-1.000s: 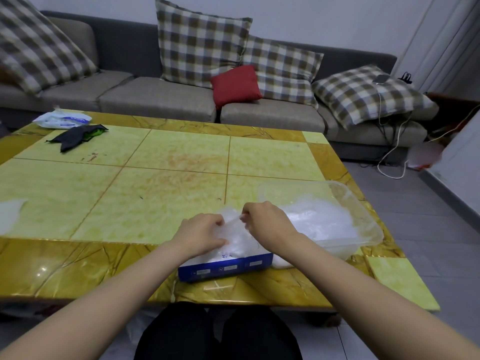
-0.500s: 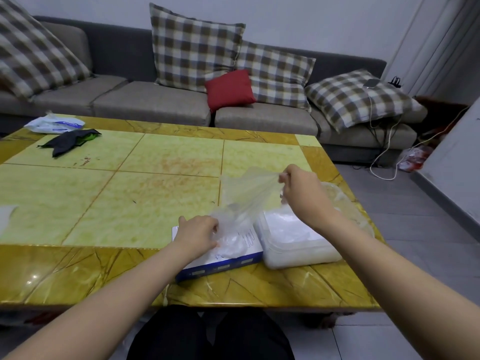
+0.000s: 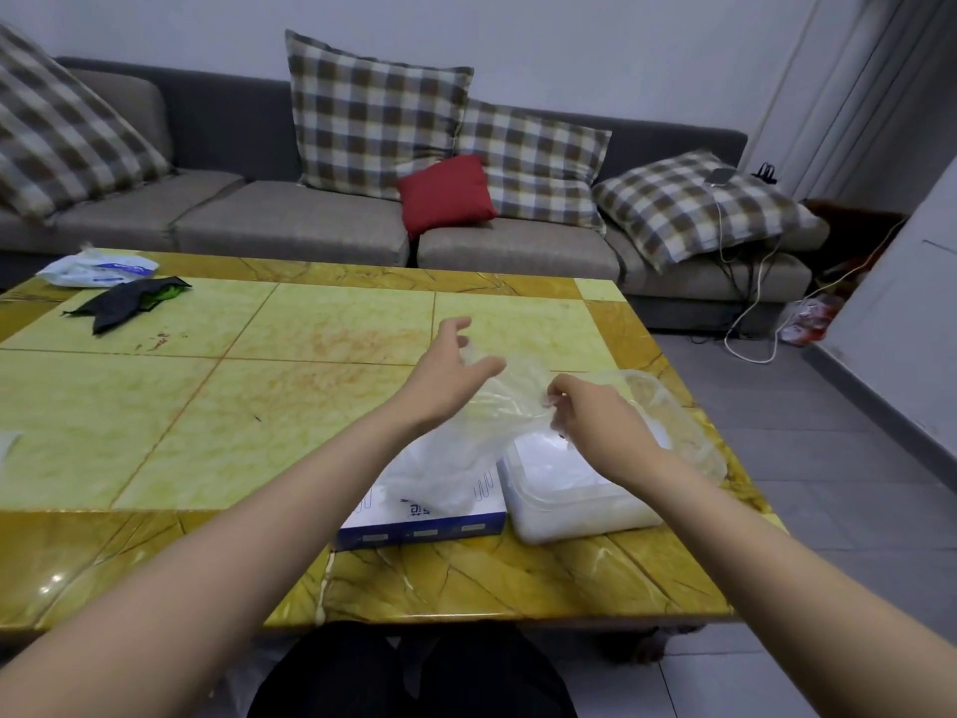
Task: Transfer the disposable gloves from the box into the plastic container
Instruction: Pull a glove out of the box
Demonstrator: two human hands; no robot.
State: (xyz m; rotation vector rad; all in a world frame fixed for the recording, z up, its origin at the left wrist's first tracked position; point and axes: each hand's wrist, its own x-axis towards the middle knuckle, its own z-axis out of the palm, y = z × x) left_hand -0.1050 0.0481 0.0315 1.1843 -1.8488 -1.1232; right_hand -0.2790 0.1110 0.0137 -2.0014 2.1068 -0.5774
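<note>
Above the box (image 3: 424, 521) at the table's (image 3: 155, 432) near edge, I see the right hand (image 3: 595, 424) pinching a clear glove (image 3: 492, 422) beside the plastic container (image 3: 689, 448), while the left hand (image 3: 450, 367) hangs loose-fingered at its far end.

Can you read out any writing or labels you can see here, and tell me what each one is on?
Nothing here reads clearly.
Blue and white box: dark print and a square code on top, too blurred to read.
White packet, far left: blue print, too small to read.
White bag, far right: red marks, blurred.
</note>
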